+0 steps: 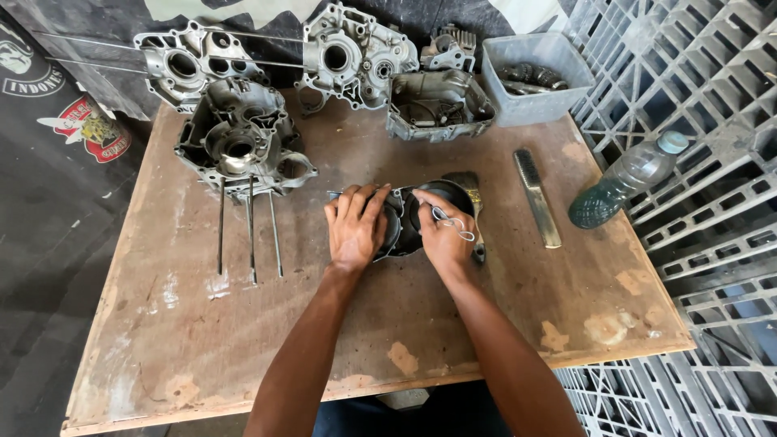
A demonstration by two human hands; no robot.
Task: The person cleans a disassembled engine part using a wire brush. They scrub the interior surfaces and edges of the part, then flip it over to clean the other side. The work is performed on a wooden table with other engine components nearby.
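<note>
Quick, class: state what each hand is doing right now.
Left hand: closed on the dark round engine part.
Right hand: pressed on the same part, thin wire clip in its fingers.

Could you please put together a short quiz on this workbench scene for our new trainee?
1. True or false: both hands rest on the dark round part at the middle of the board.
2. What lies on its side off the board's right edge? A) a hammer B) a plastic bottle C) a glove
3. How many thin rods stick out towards the person from the engine case?

Key
1. True: the left hand and right hand both rest on it.
2. B, the bottle.
3. Three rods.
</note>
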